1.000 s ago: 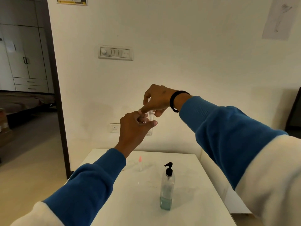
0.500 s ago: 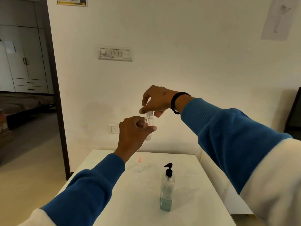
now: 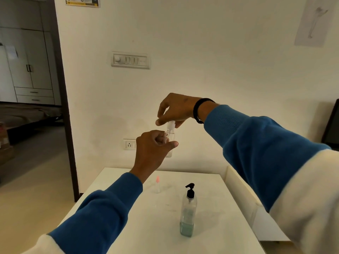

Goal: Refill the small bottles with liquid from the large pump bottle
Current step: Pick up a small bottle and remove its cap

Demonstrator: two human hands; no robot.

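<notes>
Fingers of my left hand (image 3: 154, 147) are curled round the small clear bottle (image 3: 169, 143), holding it upright in the air above the far end of the worktop (image 3: 128, 226). My right hand (image 3: 176, 110) comes down from above and pinches the white cap (image 3: 171, 124) between thumb and fingertips. Whether the cap is threaded on or already loose I cannot tell from here.

This little bottle looks like thin clear plastic, and seemingly empty, so I judge it very light and a bit springy. Squeezing hard would dent it, and once liquid is inside would push it out of the neck. Best hold is where I have it, round the body below the shoulder, firm enough to resist the twist. The cap is small and smooth, so it could slip from my fingertips; a pinch low on its sides should serve.

Another small bottle with a pink tip (image 3: 157, 186) stands on the worktop, well apart from the large pump bottle (image 3: 188, 213), which stands upright nearer to me with only a little greenish liquid at the bottom. That one should be stiffer and heavier at the base, though tall enough to tip if I press the black pump head (image 3: 190, 191) off-centre. I would steady its body with one hand while pumping.
</notes>
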